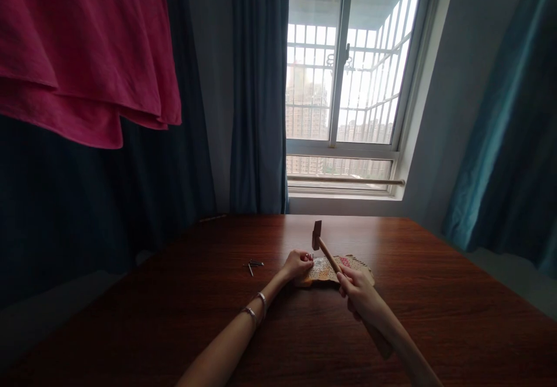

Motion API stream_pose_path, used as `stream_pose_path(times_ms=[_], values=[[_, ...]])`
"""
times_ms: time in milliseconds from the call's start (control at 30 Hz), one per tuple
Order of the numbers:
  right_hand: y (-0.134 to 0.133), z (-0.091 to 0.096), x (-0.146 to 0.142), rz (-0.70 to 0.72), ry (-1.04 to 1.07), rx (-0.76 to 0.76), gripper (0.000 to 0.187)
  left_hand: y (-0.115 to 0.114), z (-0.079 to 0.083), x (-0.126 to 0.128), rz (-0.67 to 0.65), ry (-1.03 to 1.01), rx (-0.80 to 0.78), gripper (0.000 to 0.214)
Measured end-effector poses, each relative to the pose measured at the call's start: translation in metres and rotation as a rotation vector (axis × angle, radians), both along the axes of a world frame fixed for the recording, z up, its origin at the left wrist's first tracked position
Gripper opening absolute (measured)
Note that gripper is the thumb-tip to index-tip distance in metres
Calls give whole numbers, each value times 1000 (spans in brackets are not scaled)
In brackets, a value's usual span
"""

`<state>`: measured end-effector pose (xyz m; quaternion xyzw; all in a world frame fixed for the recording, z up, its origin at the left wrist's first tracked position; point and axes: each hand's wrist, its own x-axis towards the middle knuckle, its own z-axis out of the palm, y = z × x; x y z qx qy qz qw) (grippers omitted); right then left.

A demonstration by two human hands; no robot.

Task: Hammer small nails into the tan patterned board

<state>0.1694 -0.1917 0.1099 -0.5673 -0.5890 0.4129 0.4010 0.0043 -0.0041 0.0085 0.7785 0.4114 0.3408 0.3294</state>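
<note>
Just beyond the right fingers, the head of a hammer (329,256) stands raised, above and a little past the left fingertips. The right hand (359,291) has its fingers wrapped around the handle, clamped on it partway along, so that the butt end projects behind the grip, under the wrist. The left hand (298,264) rests at the near-left part of a speckled board (322,270); its fingertips are drawn close together at the board's surface, but whether they pinch a nail is too small to tell. The board, flat with ragged edges, lies to the right of the left fingers and runs behind the right ones. Left of the left hand, apart from its fingers, lie several loose slender pieces (251,266), probably nails, on the table (195,317).

Note on technique: the pose suggests light striking beside the left fingertips. Good practice would keep those fingers low and clear of the hammer's face, with anything held between them standing upright. Short taps, landing square, should serve better than a full swing. A grip nearer the butt would add force, whereas the present one probably favours control. Steady pressure from the left hand should limit skidding of the board.
</note>
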Motion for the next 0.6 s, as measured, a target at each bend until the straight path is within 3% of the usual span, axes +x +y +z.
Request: stream_pose_path(times_ms=[133, 300, 400, 600], values=[[1, 2, 1, -62, 4, 94, 30, -2, 2, 0, 9, 0, -11, 24], [2, -13, 2, -2, -26, -44, 35, 2, -2, -1, 6, 1, 1, 25], [-1, -19, 0, -25, 3, -52, 37, 4, -5, -1, 7, 0, 1, 25], [-2, -10, -4, -46, 60, 35, 31, 4, -5, 0, -18, -29, -27, 25]])
